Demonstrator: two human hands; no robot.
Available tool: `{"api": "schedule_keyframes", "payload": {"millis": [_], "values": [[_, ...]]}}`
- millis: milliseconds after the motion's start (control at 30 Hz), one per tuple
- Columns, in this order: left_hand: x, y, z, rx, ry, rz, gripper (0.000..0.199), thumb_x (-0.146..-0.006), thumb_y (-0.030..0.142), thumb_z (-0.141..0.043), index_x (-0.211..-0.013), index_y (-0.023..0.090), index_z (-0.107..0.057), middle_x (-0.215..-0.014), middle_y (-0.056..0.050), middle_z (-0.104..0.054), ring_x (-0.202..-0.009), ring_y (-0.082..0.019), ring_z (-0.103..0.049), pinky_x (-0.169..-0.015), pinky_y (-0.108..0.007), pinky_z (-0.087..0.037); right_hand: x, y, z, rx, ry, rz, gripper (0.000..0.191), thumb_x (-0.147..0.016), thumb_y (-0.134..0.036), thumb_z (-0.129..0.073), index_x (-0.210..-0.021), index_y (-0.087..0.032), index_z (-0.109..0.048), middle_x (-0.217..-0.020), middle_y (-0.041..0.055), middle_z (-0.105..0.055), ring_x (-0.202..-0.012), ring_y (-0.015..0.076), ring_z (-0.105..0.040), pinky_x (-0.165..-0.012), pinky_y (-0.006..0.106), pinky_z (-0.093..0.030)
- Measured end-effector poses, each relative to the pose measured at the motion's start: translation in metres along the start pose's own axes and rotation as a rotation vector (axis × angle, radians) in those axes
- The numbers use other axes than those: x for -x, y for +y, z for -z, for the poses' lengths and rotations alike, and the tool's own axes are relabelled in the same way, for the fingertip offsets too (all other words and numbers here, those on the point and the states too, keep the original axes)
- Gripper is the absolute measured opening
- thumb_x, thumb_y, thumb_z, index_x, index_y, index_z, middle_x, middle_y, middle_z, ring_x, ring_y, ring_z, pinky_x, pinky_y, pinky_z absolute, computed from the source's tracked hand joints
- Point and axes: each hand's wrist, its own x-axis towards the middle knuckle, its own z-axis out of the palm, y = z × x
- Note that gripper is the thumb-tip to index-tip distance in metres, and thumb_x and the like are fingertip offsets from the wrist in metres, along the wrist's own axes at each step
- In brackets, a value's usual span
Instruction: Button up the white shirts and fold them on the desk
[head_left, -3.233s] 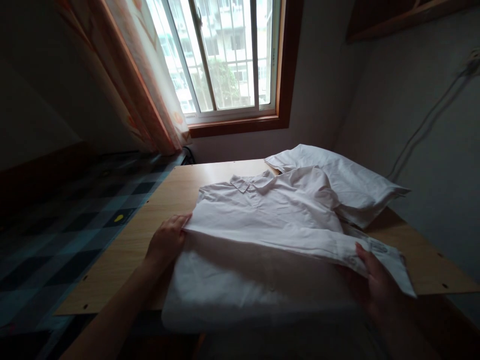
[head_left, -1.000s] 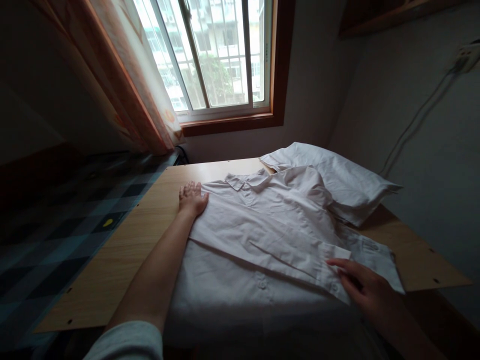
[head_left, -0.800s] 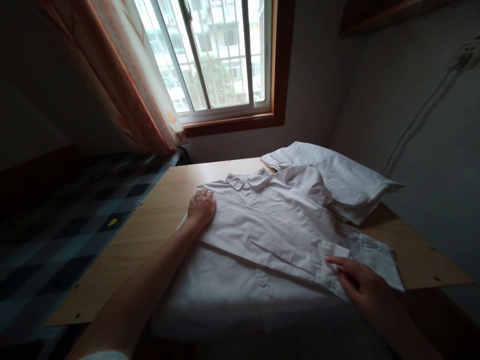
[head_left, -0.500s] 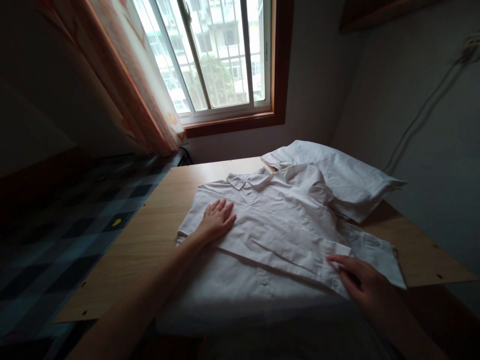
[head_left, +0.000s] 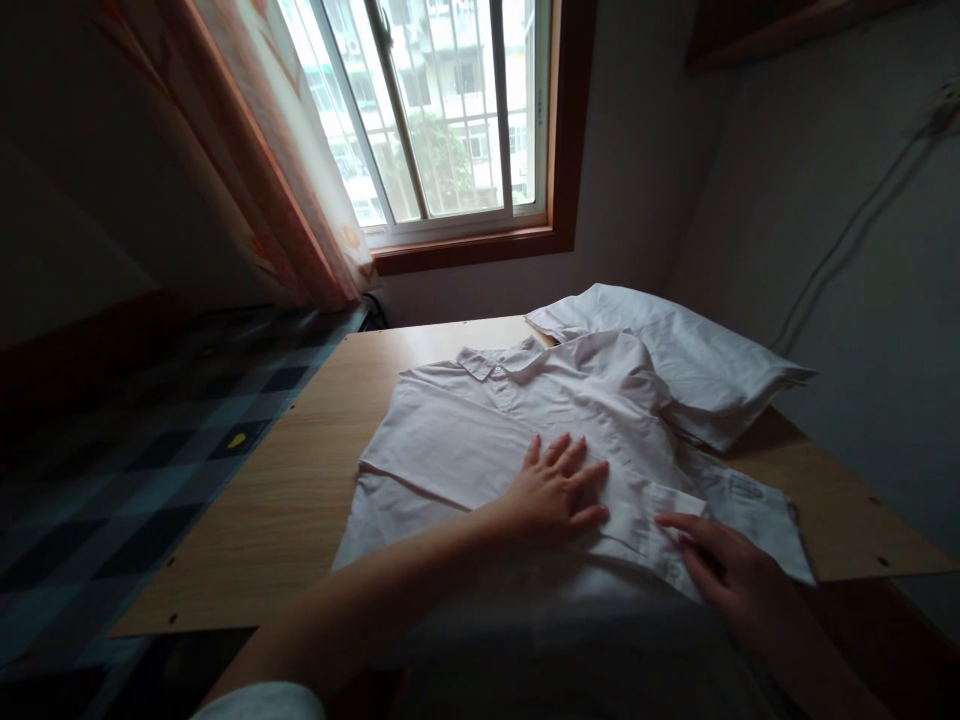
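Observation:
A white collared shirt [head_left: 450, 420] lies spread on a light wooden board [head_left: 300, 480], one sleeve folded across its front. My left hand [head_left: 559, 490] rests flat on that sleeve near the shirt's middle, fingers spread. At the cuff on the right, my right hand [head_left: 724, 560] has its index finger stretched out over the fabric and its thumb beneath or beside the cuff's edge. The other fingers are curled, and I see the cuff edge between finger and thumb. The shirt's lower part hangs toward me in shadow.
Another white folded cloth [head_left: 675, 350] lies at the board's back right. Left of the board is a dark checkered surface [head_left: 172, 450]. Behind stand a window [head_left: 450, 120] and an orange patterned curtain [head_left: 277, 180]. A cable [head_left: 840, 240] runs down the right wall.
My left hand has slid right along the folded sleeve, from near the shirt's left shoulder side to its middle. My right hand stays at the cuff. The view has shifted slightly.

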Motion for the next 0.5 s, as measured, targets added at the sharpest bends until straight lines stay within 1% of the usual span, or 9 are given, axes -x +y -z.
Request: {"api": "schedule_keyframes", "payload": {"millis": [100,200,267,300,367,400,433,500], "values": [[-0.010,0.023,-0.010,0.018,0.031,-0.065,0.066,-0.094,0.062,-0.036,-0.150,0.027,-0.037,-0.159,-0.014,-0.028,-0.149,-0.032,-0.020,-0.117,-0.062,-0.009,-0.001,-0.005,0.001,-0.020,0.008,-0.002,0.031,-0.086,-0.029,-0.050,-0.106,-0.026,-0.072,-0.102,0.0039,-0.076,-0.090,0.0220,-0.072,-0.077,0.031,-0.058],[-0.018,0.041,-0.018,0.007,0.060,-0.090,0.062,-0.097,0.054,-0.036,-0.150,0.023,-0.037,-0.159,-0.018,-0.026,-0.148,-0.032,-0.021,-0.118,-0.061,-0.012,0.000,-0.014,0.000,-0.044,0.050,-0.056,0.031,-0.087,-0.031,-0.047,-0.105,-0.025,-0.072,-0.100,0.0053,-0.076,-0.090,0.0224,-0.071,-0.077,0.031,-0.056],[-0.020,0.047,-0.021,-0.004,0.067,-0.088,0.060,-0.097,0.050,-0.038,-0.150,0.022,-0.037,-0.159,-0.018,-0.027,-0.148,-0.032,-0.023,-0.118,-0.059,-0.015,0.001,-0.019,0.000,-0.062,0.075,-0.087,0.031,-0.087,-0.032,-0.047,-0.104,-0.025,-0.072,-0.099,0.0054,-0.075,-0.087,0.0222,-0.071,-0.076,0.030,-0.055],[-0.020,0.046,-0.021,-0.009,0.064,-0.094,0.061,-0.096,0.050,-0.039,-0.150,0.022,-0.037,-0.159,-0.017,-0.027,-0.148,-0.031,-0.023,-0.118,-0.057,-0.017,0.001,-0.020,0.001,-0.070,0.077,-0.095,0.030,-0.088,-0.033,-0.048,-0.104,-0.024,-0.072,-0.096,0.0051,-0.075,-0.084,0.0215,-0.070,-0.074,0.029,-0.054],[-0.017,0.036,-0.018,-0.031,0.056,-0.102,0.063,-0.095,0.052,-0.042,-0.150,0.023,-0.036,-0.160,-0.013,-0.028,-0.147,-0.030,-0.025,-0.119,-0.052,-0.021,0.001,-0.020,0.004,-0.068,0.070,-0.105,0.029,-0.089,-0.036,-0.049,-0.104,-0.024,-0.071,-0.086,0.0039,-0.073,-0.072,0.0190,-0.068,-0.067,0.027,-0.053],[-0.014,0.026,-0.014,-0.054,0.057,-0.094,0.064,-0.094,0.053,-0.043,-0.150,0.024,-0.035,-0.160,-0.012,-0.028,-0.147,-0.029,-0.025,-0.119,-0.051,-0.023,0.001,-0.018,0.007,-0.055,0.069,-0.104,0.028,-0.090,-0.036,-0.050,-0.104,-0.023,-0.071,-0.081,0.0033,-0.071,-0.066,0.0177,-0.065,-0.064,0.026,-0.052],[-0.010,0.013,-0.009,-0.089,0.070,-0.063,0.063,-0.095,0.053,-0.042,-0.151,0.025,-0.035,-0.160,-0.010,-0.028,-0.147,-0.029,-0.025,-0.119,-0.050,-0.023,0.000,-0.016,0.010,-0.031,0.073,-0.090,0.028,-0.090,-0.036,-0.050,-0.104,-0.023,-0.070,-0.077,0.0029,-0.069,-0.062,0.0170,-0.063,-0.062,0.026,-0.051],[0.004,-0.025,0.005,-0.185,0.127,0.060,0.057,-0.097,0.050,-0.039,-0.149,0.027,-0.038,-0.160,-0.009,-0.028,-0.148,-0.029,-0.024,-0.119,-0.051,-0.022,-0.005,-0.012,0.016,0.059,0.115,-0.028,0.028,-0.091,-0.035,-0.049,-0.104,-0.022,-0.070,-0.074,0.0031,-0.065,-0.063,0.0180,-0.060,-0.063,0.028,-0.050]]}}
